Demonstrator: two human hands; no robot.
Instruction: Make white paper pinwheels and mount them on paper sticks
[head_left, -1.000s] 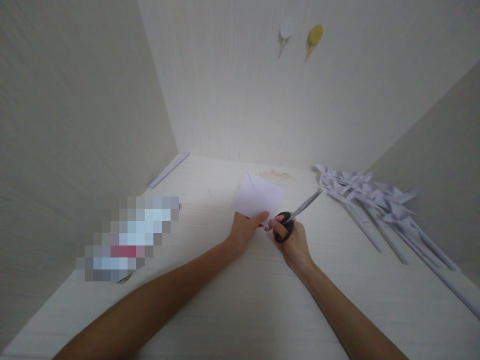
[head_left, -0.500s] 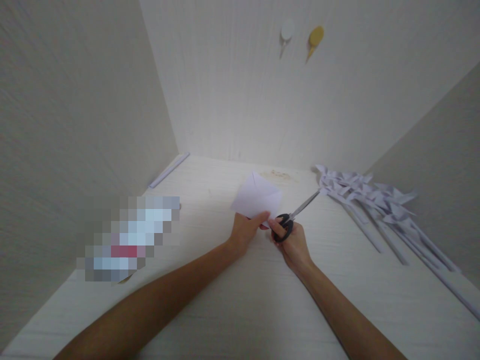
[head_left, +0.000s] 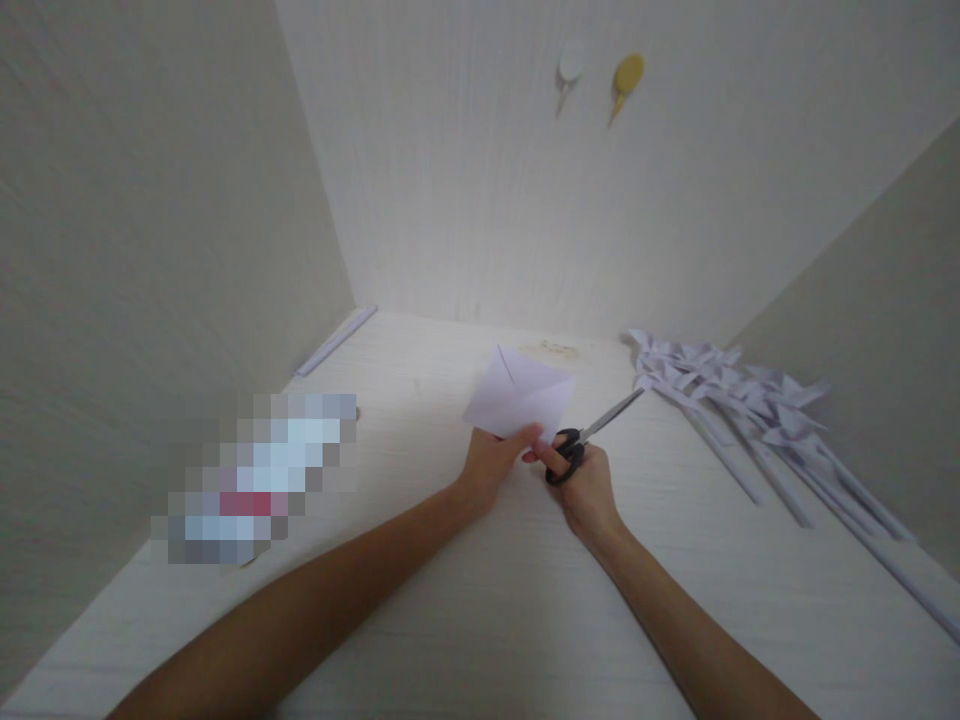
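Observation:
My left hand [head_left: 491,460] pinches the near corner of a square sheet of white paper [head_left: 517,393], thumb on top. Creases or slits run in from the sheet's corners. My right hand [head_left: 589,488] is closed around the black handles of a pair of scissors [head_left: 600,422], whose blades point away to the upper right, off the paper. The blades look closed or almost so. My right fingertips meet the paper's near corner beside my left thumb; whether they grip it too, I cannot tell.
Several white paper pinwheels [head_left: 720,385] on rolled-paper sticks lie piled at the right. Rolled paper sticks [head_left: 337,342] rest by the left wall. A pixelated object [head_left: 262,470] is on the table at left. White [head_left: 570,65] and yellow [head_left: 628,75] hooks are on the back wall.
The paper has turned slightly, its right corner shifting to the right and a crease showing more plainly. Both hands stay almost in place, and the scissors remain in my right hand.

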